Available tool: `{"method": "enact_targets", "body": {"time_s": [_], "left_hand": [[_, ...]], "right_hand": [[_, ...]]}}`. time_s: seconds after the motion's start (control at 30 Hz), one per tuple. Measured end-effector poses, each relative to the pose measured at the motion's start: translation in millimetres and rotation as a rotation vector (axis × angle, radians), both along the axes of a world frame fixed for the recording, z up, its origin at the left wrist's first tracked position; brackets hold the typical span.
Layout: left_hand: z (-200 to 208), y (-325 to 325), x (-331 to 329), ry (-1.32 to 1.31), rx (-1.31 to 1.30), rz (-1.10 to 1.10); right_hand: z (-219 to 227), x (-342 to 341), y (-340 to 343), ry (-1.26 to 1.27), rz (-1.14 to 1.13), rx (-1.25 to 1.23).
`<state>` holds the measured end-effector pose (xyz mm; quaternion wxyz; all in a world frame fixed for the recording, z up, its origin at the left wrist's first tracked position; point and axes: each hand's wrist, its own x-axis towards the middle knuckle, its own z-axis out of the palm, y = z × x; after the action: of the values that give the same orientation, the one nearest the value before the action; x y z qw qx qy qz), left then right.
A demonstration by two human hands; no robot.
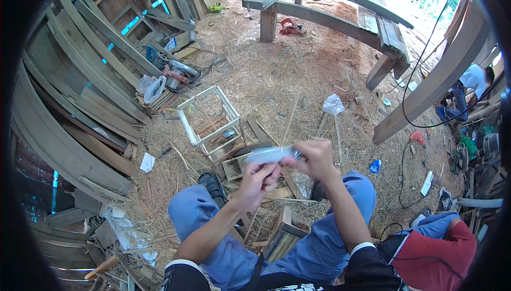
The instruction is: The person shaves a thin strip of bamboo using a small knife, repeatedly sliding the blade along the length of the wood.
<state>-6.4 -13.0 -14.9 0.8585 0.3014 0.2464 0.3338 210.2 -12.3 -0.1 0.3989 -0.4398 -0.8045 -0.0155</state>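
Observation:
My right hand (pixel 318 158) is closed round the end of a broad, silvery knife (pixel 266 156); its blade points left and is slightly blurred. Below the blade, my left hand (pixel 257 185) pinches a thin pale wooden strip (pixel 289 123). The strip runs from beyond the blade down past my left hand toward my lap, crossing the knife. Fingers of both hands nearly meet at the blade, and the exact contact there is hidden. Between my knees stands a small wooden box (pixel 287 232) with lengths of pale wood in it.
A pale wooden frame (pixel 198 141) lies ahead on straw and shavings. Planks (pixel 101 41) lean at left, near power tools (pixel 178 73). A timber bench (pixel 324 22) stands at the back. One person in red (pixel 434 256) sits close at right; another (pixel 468 89) crouches farther off.

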Motion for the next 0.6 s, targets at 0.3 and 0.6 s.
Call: {"method": "enact_targets", "body": {"time_s": [0.3, 0.6], "left_hand": [[10, -1, -14, 0.032, -0.090, 0.066], [12, 12, 6, 0.031, -0.104, 0.140]], "right_hand": [[1, 38, -6, 0.254, -0.611, -0.142], [0, -9, 4, 0.171, -0.114, -0.101]]}}
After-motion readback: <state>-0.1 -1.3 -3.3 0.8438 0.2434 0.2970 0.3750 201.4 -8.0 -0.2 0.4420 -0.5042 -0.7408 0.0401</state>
